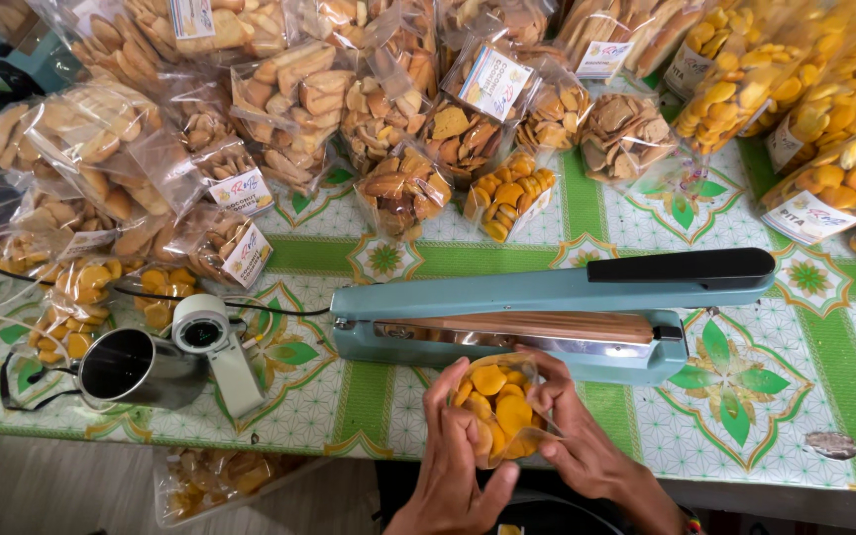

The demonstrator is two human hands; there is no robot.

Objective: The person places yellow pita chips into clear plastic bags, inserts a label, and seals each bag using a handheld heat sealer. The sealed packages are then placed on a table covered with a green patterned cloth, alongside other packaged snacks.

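Clear plastic, filled with round yellow-orange biscuits: a small bag (pixel 495 411) sits between both hands at the near edge of the table. Left hand (pixel 453 466) curls around the bag's left side, fingers partly closed on the film, thumb underneath. Right hand (pixel 582 446) grips the right side the same way, fingers bent over the top corner. Both have hold of the bag; neither is fully closed.

Bag's open top lies against the front lip of the pale blue heat sealer (pixel 547 322), just below its brown sealing strip. The sealer's arm with the black handle (pixel 681 267) stands lifted, leaving a narrow gap along the bar.

Table covered by a green and white patterned cloth (pixel 745 396). Bare cloth to the right of the sealer and in front of it, out to the table's near edge. Left of the sealer: a white tape dispenser (pixel 212 347) and a metal cup (pixel 136 369), near each other, with a black cord (pixel 269 309) running toward the sealer.

Far half of the table crowded with packed biscuit bags (pixel 398 129), brown ones centre and left, yellow ones at right. More bags in a box (pixel 215 481) below the table edge.
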